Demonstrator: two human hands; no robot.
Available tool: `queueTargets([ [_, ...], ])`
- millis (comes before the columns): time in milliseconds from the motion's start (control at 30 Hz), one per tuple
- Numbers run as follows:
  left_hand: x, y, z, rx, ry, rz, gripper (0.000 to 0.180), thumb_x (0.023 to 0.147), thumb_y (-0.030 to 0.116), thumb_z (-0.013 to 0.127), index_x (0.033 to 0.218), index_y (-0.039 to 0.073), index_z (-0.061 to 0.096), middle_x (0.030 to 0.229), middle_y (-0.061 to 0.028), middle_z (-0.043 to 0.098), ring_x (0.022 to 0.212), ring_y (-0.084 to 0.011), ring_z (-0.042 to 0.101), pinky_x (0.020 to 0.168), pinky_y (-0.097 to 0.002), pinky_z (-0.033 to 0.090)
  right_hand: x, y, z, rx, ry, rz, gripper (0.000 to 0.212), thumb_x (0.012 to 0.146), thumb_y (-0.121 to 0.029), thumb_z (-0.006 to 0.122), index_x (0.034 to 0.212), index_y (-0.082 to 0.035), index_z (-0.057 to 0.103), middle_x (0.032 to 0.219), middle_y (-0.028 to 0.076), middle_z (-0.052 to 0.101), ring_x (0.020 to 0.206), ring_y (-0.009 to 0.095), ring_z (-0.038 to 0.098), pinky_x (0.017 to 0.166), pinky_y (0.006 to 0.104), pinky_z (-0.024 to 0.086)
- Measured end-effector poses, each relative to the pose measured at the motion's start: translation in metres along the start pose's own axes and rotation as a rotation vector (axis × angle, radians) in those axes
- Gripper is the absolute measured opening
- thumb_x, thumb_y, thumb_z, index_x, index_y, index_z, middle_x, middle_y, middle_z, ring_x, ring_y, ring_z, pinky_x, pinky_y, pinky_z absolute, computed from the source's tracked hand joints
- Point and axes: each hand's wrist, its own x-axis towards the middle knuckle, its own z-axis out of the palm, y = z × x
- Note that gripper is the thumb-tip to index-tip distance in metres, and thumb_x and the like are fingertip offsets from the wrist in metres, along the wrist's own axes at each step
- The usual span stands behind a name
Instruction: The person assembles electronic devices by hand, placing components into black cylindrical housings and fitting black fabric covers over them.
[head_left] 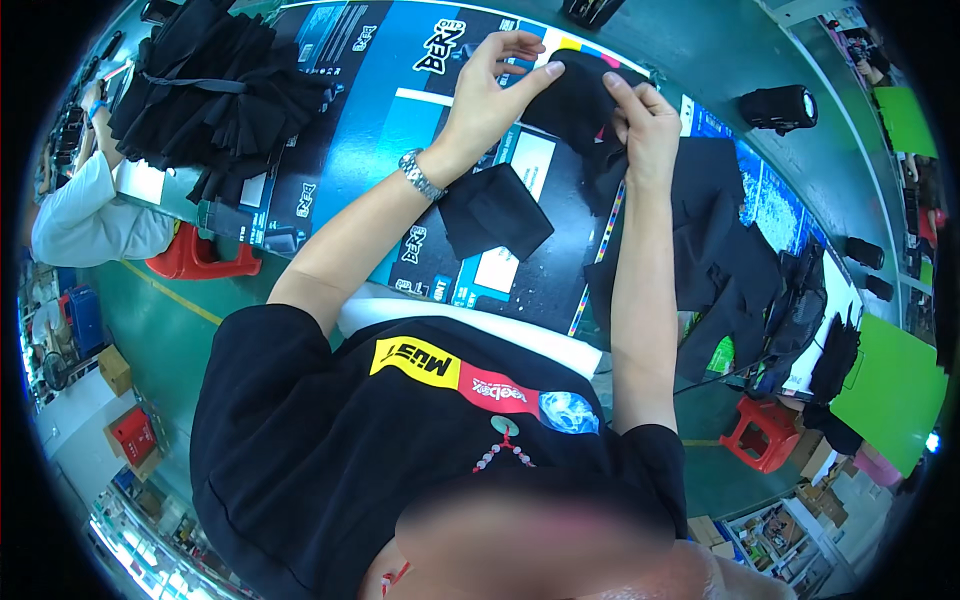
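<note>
A piece of black cloth [572,98] spreads between my two hands at the far side of the table. My right hand [648,128] pinches its right edge, with thumb and fingers closed on the fabric. At the opposite edge is my left hand [495,90], its fingers stretched and apart, the thumb tip touching or just over the cloth. A folded black cloth piece [497,212] lies nearer to me, below my left wrist. More black cloth pieces [705,235] lie in a loose heap to the right of my right forearm.
A large bundle of black cloth [215,95], tied with a strip, stands at the left of the printed tabletop [365,150]. A black cylindrical object [778,108] lies at the far right. Red stools [205,252] are on the floor. Another person's arm [105,125] shows at the left.
</note>
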Motion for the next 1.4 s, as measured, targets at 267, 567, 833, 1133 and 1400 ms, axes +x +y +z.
queueTargets([
  [267, -0.016, 0.015, 0.021, -0.241, -0.276, -0.187, 0.033, 0.08, 0.015, 0.075, 0.104, 0.001, 0.058, 0.093, -0.0027, 0.059, 0.082, -0.0058, 0.055, 0.073, -0.0204, 0.047, -0.009, 0.0, 0.016, -0.108, -0.032, -0.156, 0.039, 0.077, -0.015, 0.078, 0.055, -0.007, 0.047, 0.054, -0.007, 0.044, 0.052, 0.0, 0.037, 0.046, 0.0194, 0.027],
  [567, -0.008, 0.005, 0.004, -0.828, -0.204, -0.574, 0.015, 0.091, 0.013, 0.058, 0.102, 0.003, 0.058, 0.1, -0.0061, 0.062, 0.094, -0.0141, 0.061, 0.088, -0.0292, 0.048, -0.009, -0.009, 0.016, -0.028, -0.065, 0.037, 0.037, 0.076, -0.011, 0.076, 0.056, -0.01, 0.046, 0.053, -0.007, 0.046, 0.048, 0.001, 0.038, 0.045, 0.0188, 0.026],
  [833, -0.004, 0.0, 0.006, -0.949, -0.33, -0.776, 0.024, 0.094, 0.018, 0.05, 0.112, 0.002, 0.057, 0.104, -0.0049, 0.062, 0.099, -0.015, 0.059, 0.087, -0.0362, 0.047, 0.01, 0.013, 0.001, 0.291, -0.116, 0.087, 0.014, 0.087, -0.008, 0.059, 0.073, -0.006, 0.057, 0.069, -0.001, 0.053, 0.048, 0.005, 0.042, 0.04, 0.0194, 0.028],
  [1133, 0.004, 0.017, 0.006, -0.742, -0.138, -0.553, 0.022, 0.095, 0.023, 0.054, 0.107, 0.004, 0.057, 0.094, 0.001, 0.061, 0.089, -0.0058, 0.058, 0.079, -0.0226, 0.046, -0.003, 0.013, 0.01, -0.083, -0.28, 0.136, 0.013, 0.092, -0.016, 0.055, 0.095, -0.009, 0.065, 0.075, -0.005, 0.059, 0.055, 0.001, 0.048, 0.043, 0.0185, 0.032],
  [1400, -0.008, -0.002, 0.012, 0.204, -0.209, -0.066, 0.024, 0.084, 0.016, 0.069, 0.098, 0.001, 0.056, 0.085, -0.0013, 0.057, 0.072, -0.0066, 0.051, 0.061, -0.0236, 0.043, -0.003, 0.009, 0.009, 0.05, 0.076, 0.055, 0.029, 0.096, -0.019, 0.047, 0.079, -0.002, 0.064, 0.069, -0.005, 0.058, 0.06, 0.003, 0.05, 0.051, 0.0213, 0.037],
])
